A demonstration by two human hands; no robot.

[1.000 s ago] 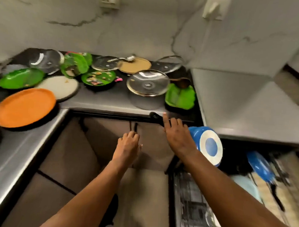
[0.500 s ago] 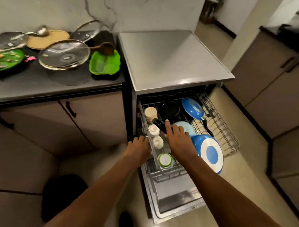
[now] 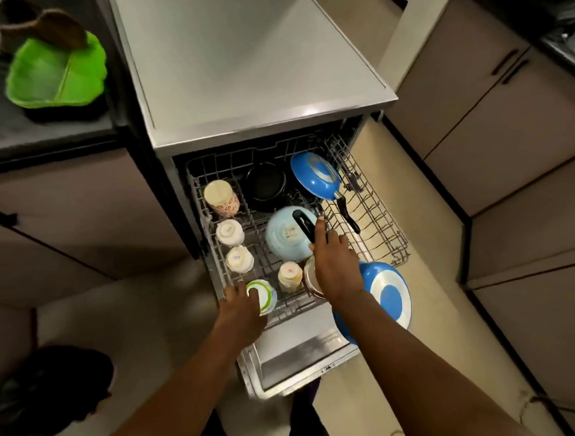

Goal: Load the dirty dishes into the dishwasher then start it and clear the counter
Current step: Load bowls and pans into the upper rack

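My right hand point(image 3: 335, 262) grips the black handle of a blue pan point(image 3: 386, 299), whose blue-and-white underside faces up over the front right corner of the pulled-out dishwasher rack point(image 3: 383, 222). My left hand point(image 3: 241, 311) rests on the rack's front left edge, beside a green-rimmed cup point(image 3: 263, 294). In the rack stand several upturned cups point(image 3: 230, 231), a pale blue bowl point(image 3: 285, 234), a black pot point(image 3: 266, 184) and another blue pan point(image 3: 316, 174). The dishwasher door point(image 3: 301, 357) lies open below.
A green divided plate point(image 3: 55, 74) with a wooden spoon point(image 3: 54, 26) sits on the dark counter at upper left. The dishwasher's grey top point(image 3: 240, 61) is bare. Brown cabinets point(image 3: 513, 135) stand to the right across a beige floor.
My view swung from the counter of dirty plates down to the open dishwasher. Both hands came to the rack, the right one still carrying the blue pan.
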